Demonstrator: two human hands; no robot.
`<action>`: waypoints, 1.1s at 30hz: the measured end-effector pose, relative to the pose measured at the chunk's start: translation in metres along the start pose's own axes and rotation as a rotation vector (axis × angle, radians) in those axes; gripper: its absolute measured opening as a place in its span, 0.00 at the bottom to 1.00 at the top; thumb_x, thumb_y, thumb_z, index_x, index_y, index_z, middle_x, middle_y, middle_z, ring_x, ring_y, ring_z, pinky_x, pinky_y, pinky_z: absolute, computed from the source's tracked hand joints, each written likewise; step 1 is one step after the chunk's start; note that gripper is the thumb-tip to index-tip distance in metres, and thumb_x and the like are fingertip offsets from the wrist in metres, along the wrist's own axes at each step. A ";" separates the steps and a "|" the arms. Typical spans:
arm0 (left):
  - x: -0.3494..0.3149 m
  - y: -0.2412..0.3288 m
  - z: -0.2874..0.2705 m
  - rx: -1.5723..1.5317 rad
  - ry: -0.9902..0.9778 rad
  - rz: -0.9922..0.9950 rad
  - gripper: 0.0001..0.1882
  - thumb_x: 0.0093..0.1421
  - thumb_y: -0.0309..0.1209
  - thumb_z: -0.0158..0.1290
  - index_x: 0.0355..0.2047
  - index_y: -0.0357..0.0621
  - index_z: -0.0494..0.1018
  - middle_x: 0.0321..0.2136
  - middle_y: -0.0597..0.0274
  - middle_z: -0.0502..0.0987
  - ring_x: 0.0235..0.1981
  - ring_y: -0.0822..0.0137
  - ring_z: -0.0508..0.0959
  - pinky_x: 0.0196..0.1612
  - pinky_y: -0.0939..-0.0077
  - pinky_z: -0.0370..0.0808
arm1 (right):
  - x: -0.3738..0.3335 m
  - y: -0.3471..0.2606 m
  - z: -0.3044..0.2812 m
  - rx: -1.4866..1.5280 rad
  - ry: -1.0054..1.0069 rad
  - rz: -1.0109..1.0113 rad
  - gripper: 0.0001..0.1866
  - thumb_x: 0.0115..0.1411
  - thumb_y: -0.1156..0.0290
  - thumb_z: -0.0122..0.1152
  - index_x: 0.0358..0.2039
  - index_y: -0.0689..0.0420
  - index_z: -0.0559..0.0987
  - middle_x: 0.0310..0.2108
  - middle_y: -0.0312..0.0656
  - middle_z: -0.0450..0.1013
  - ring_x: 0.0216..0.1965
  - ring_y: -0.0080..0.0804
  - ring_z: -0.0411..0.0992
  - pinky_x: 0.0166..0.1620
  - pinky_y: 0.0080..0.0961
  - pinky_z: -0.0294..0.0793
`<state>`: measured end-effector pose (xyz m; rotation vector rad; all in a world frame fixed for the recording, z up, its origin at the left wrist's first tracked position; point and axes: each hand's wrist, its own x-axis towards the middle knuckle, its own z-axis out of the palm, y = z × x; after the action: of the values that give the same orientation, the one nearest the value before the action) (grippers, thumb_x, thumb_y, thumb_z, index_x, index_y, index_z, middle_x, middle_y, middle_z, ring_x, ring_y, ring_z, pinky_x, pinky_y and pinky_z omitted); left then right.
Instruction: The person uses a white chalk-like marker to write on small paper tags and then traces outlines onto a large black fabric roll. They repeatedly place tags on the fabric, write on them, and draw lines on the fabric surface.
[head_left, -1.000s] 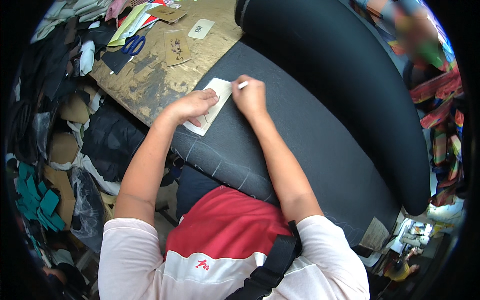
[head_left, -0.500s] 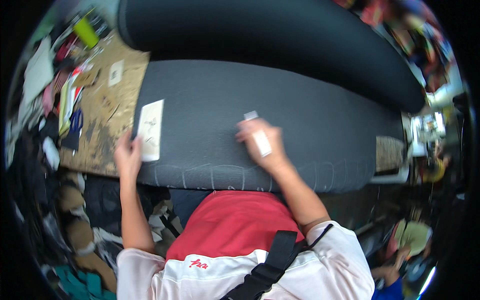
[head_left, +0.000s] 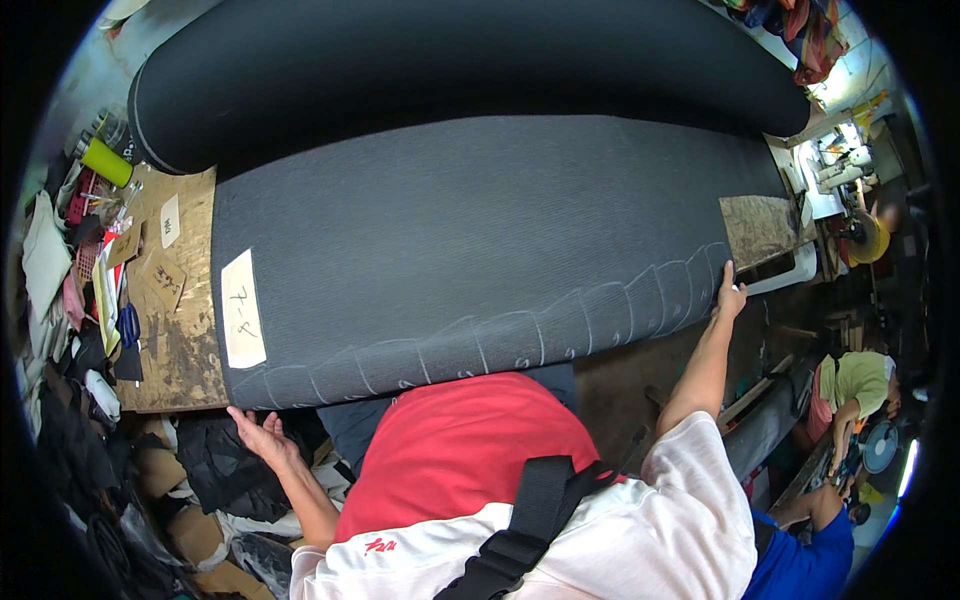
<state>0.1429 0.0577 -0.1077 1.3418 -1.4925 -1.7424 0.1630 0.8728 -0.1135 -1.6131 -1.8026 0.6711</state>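
A wide sheet of dark grey fabric [head_left: 470,210] lies over the table, its near edge marked with a row of curved white lines. My right hand [head_left: 730,296] is at the fabric's right near corner, thumb on top and fingers closed round the edge. Palm up, my left hand [head_left: 264,438] sits just below the left near corner. Its fingers are spread and hold nothing, the tips close to the edge. Near the fabric's left side rests a pale paper card [head_left: 243,310] with handwriting.
A thick dark fabric roll [head_left: 470,65] spans the back. Bare wooden table [head_left: 175,345] shows at left, with scissors [head_left: 128,325], scraps and a green bottle [head_left: 103,160]. Sewing machines [head_left: 845,172] stand at far right. Other people [head_left: 850,385] sit at lower right.
My right hand has moved right from mid-fabric to the corner; the small white piece it held is out of sight. My left hand has left the card and dropped below the near edge.
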 end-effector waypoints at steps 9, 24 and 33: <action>0.015 -0.008 -0.003 0.136 -0.076 0.254 0.26 0.61 0.48 0.52 0.23 0.32 0.73 0.23 0.60 0.77 0.21 0.74 0.71 0.24 0.79 0.68 | -0.032 0.007 -0.005 -0.238 0.012 -0.207 0.36 0.56 0.45 0.57 0.44 0.73 0.75 0.42 0.63 0.73 0.45 0.52 0.72 0.50 0.35 0.69; 0.030 0.029 -0.037 0.512 0.243 0.692 0.22 0.55 0.38 0.61 0.42 0.33 0.69 0.25 0.63 0.71 0.27 0.70 0.69 0.35 0.73 0.70 | -0.103 -0.060 -0.053 -0.486 0.277 -0.500 0.31 0.47 0.45 0.66 0.40 0.62 0.77 0.40 0.55 0.74 0.42 0.51 0.72 0.45 0.43 0.70; -0.039 0.047 0.080 1.384 -0.286 0.869 0.44 0.51 0.56 0.54 0.65 0.57 0.53 0.67 0.50 0.42 0.68 0.49 0.37 0.56 0.23 0.35 | -0.297 -0.317 0.075 0.259 -0.045 -1.636 0.41 0.41 0.41 0.68 0.52 0.51 0.70 0.57 0.44 0.65 0.63 0.46 0.54 0.53 0.54 0.57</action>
<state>0.0771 0.1139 -0.0557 0.5734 -3.0074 -0.1967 -0.0881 0.5410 0.0322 0.3077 -2.1815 0.0912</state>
